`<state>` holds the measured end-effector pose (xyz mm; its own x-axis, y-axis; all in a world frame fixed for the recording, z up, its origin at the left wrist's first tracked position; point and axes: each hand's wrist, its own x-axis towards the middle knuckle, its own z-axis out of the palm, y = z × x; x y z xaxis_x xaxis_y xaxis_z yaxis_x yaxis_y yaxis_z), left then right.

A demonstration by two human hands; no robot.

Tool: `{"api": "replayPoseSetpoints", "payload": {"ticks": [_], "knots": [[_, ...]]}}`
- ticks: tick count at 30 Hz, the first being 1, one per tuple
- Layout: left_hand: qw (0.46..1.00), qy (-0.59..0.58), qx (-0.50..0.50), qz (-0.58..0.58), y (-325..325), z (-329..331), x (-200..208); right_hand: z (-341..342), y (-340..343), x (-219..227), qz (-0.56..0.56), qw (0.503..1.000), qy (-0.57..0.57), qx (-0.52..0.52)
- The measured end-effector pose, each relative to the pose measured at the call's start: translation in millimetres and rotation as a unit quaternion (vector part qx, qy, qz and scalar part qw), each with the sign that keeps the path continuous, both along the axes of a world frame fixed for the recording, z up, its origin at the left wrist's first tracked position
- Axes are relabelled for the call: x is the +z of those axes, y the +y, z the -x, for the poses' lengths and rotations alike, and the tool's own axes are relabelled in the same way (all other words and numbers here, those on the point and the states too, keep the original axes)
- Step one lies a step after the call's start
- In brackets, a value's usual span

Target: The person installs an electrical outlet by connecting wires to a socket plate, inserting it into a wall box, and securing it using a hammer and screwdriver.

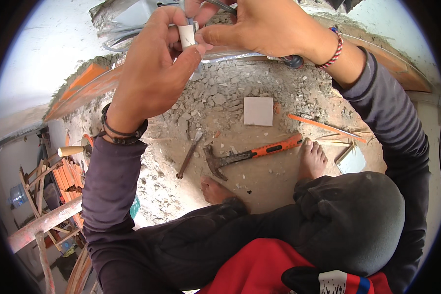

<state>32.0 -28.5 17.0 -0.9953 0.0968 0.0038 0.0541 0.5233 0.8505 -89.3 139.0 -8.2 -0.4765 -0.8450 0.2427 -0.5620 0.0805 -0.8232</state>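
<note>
My left hand [154, 68] is raised at the top of the view and pinches a short white plastic tube fitting [186, 35] between thumb and fingers. My right hand [259, 27] meets it from the right, fingertips pressed on the same fitting and on thin wires [220, 6] above it. Both wrists wear bracelets. Grey cables [120, 41] run along the broken wall channel behind the hands. Below, my bare feet [312, 159] rest on a rubble-covered surface.
An orange-handled hammer [252, 154] and a steel chisel [188, 156] lie on the rubble between my feet. A white tile [257, 111] lies further up, an orange pencil-like stick [323, 126] to its right. Wooden scaffolding [44, 196] drops away at left.
</note>
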Motion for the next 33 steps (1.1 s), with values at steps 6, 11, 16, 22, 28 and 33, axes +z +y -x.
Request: {"api": "replayPoseSetpoints", "payload": {"ticks": [6, 11, 16, 22, 28, 33], "knots": [[1.0, -0.001, 0.011, -0.004, 9.0, -2.0, 7.8, -6.3, -0.2, -1.6, 0.015, 1.0, -0.008, -0.014], [0.999, -0.021, 0.036, -0.023, -0.8, -0.2, 6.0, -13.8, 9.7, 2.7, 0.051, 0.998, -0.026, -0.034], [0.982, -0.041, 0.073, -0.171, -7.2, -5.0, 1.3, -46.3, 50.4, 12.4, 0.063, 0.986, -0.137, -0.066], [0.947, -0.057, 0.054, -0.311, 13.2, 4.2, 3.8, -67.6, 46.1, -9.4, 0.086, 0.966, -0.168, -0.174], [0.947, -0.052, 0.071, -0.309, 18.8, 6.2, 4.6, -63.0, 34.9, -21.5, 0.137, 0.964, -0.186, -0.134], [0.939, -0.05, 0.107, -0.323, 10.5, 7.4, -0.5, -60.4, 29.0, -19.5, 0.128, 0.961, -0.182, -0.163]]}}
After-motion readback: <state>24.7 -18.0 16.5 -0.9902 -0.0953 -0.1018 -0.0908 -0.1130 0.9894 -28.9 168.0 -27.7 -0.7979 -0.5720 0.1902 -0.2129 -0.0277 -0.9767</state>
